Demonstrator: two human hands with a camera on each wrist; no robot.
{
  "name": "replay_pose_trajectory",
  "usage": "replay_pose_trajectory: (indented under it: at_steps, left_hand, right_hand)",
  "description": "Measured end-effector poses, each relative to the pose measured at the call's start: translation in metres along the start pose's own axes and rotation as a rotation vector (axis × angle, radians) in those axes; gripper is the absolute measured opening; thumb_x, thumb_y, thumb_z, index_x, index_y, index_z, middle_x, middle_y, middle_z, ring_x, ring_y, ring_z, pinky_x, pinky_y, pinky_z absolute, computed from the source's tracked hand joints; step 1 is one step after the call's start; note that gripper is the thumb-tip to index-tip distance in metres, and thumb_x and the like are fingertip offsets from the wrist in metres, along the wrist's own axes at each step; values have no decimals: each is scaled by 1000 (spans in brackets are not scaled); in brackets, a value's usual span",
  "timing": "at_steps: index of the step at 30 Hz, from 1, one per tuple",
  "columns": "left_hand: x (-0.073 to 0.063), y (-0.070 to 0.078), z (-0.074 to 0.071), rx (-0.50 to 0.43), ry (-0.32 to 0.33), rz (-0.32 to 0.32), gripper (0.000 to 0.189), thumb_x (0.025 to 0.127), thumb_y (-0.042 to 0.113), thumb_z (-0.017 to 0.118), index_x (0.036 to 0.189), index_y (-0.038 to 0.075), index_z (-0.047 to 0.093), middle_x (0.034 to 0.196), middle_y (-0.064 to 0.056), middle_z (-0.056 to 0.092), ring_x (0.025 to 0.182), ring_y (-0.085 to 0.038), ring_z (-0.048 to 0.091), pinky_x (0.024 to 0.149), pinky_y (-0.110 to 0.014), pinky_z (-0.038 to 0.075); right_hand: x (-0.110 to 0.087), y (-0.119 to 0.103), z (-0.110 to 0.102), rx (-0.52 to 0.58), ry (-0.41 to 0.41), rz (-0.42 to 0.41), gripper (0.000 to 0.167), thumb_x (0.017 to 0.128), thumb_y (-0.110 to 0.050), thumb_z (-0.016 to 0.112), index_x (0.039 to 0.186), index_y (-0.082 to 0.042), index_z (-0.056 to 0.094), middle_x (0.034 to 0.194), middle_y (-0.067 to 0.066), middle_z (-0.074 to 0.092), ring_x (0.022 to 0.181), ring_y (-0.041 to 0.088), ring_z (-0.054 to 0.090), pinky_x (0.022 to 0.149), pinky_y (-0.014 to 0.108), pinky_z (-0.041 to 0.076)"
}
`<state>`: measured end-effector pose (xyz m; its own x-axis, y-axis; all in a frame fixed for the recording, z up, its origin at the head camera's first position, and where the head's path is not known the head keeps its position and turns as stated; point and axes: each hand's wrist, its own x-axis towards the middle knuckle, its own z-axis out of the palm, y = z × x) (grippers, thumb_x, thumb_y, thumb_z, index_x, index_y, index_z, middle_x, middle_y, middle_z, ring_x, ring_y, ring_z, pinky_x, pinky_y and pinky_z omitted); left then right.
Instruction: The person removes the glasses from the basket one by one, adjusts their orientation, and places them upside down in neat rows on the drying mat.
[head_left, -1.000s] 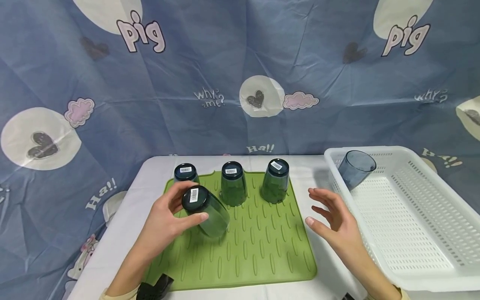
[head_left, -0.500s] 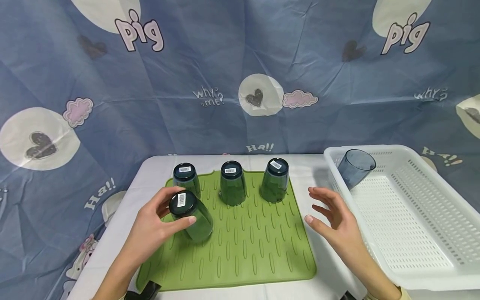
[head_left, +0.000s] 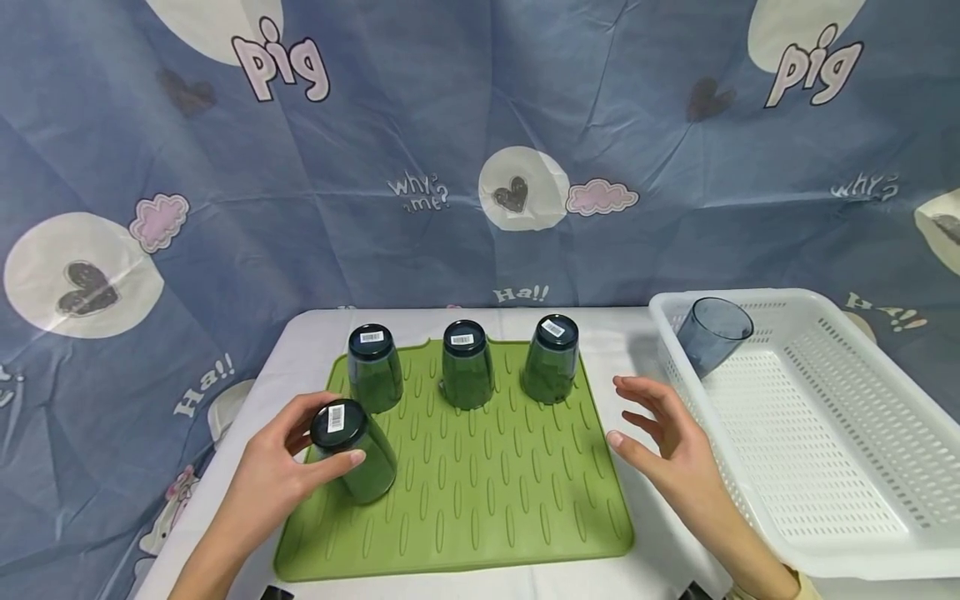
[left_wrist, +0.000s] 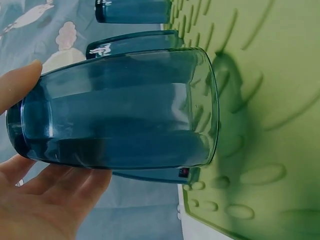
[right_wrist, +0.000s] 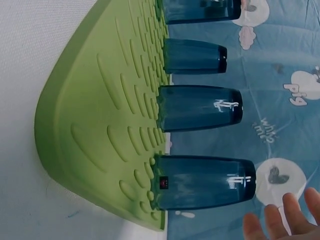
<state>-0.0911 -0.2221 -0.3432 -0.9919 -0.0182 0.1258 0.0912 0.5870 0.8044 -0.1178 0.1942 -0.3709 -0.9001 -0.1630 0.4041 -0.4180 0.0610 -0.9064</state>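
My left hand [head_left: 276,462] grips an upside-down blue glass tumbler [head_left: 369,468] near its base, thumb on one side and fingers on the other. In the left wrist view the tumbler's rim [left_wrist: 216,112] faces the green ridged mat [left_wrist: 280,125]; whether it touches cannot be told. Three more upside-down tumblers stand in a row along the mat's back: a left one [head_left: 377,375], a middle one [head_left: 467,371] and a right one [head_left: 551,367]. My right hand [head_left: 675,446] holds nothing, its fingers apart and loosely bent, between mat and basket.
At the right stands a white perforated plastic basket [head_left: 757,550]. One blue tumbler [head_left: 708,337] leans inside its back left corner. Behind the white-covered table [head_left: 622,329] hangs a blue printed curtain [head_left: 420,250].
My left hand has carried the tumbler left, lower and nearer to me over the mat, and it is less tilted. The back left tumbler is now fully uncovered. My right hand has hardly moved.
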Motion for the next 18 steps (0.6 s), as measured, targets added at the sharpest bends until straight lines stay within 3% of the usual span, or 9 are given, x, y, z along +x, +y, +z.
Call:
replay_pose_trajectory:
  at_steps: [5,11,14,18]
  left_hand:
    - [-4,-6,-1,22,-3,-8,65,78,33,85,133,19,53,131,-3,57,121,-12,53,94,-12,43]
    - [-7,-13,0,0,-4,-17,65,78,32,85,133,21,53,132,-3,56,119,1,50,93,-9,41]
    - [-7,-15,0,-16,-10,-16,65,78,30,85,134,21,52,132,-3,56,120,0,49,96,-12,42]
    - [-7,-16,1,-44,-33,-21,67,80,29,84,136,19,48,133,-3,55,122,-3,47,105,-35,42]
  right_hand:
    - [0,1,0,-10,-4,-3,59,84,14,66,138,5,43,141,16,48,131,30,43,103,31,43]
    - [0,4,-1,-15,-18,-17,57,86,14,65,138,5,43,140,16,48,130,26,44,103,30,43]
    - [-1,6,-1,-16,-20,-20,57,86,14,65,138,5,43,140,16,48,130,26,44,102,30,44]
    - [-1,5,0,-18,-23,-9,57,86,13,65,138,4,44,141,16,48,130,25,44,102,30,44]
